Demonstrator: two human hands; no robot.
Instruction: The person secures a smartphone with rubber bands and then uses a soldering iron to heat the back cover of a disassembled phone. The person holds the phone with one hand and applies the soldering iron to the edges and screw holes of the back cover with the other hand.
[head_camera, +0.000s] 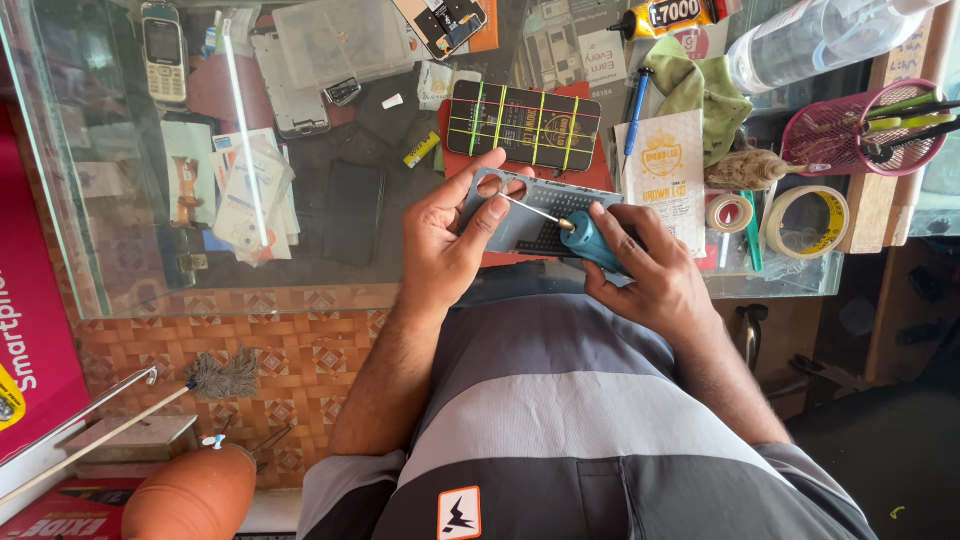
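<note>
Phone frame, a grey back housing with round camera cut-outs at its left end, sits at the near edge of the glass counter, lying partly on a red mat. The left hand grips the frame's left end, thumb over the top by the cut-outs and index finger laid across its face. The right hand is closed around the teal handle of a small screwdriver; its thin metal shaft slants up and left, and the tip meets the frame close to the left index finger.

Just behind the frame lies a dark phone bound with 4 rubber bands in green, yellow and orange. To its right a printed paper packet lies beside a blue pen and a green cloth. Further right are 2 rolls of tape, a pink mesh pen holder with tools in it, and a clear plastic bottle lying on its side. A tube of glue rests at the far edge. On the far left of the counter stands an old keypad phone, with a clear plastic parts box near it.
</note>
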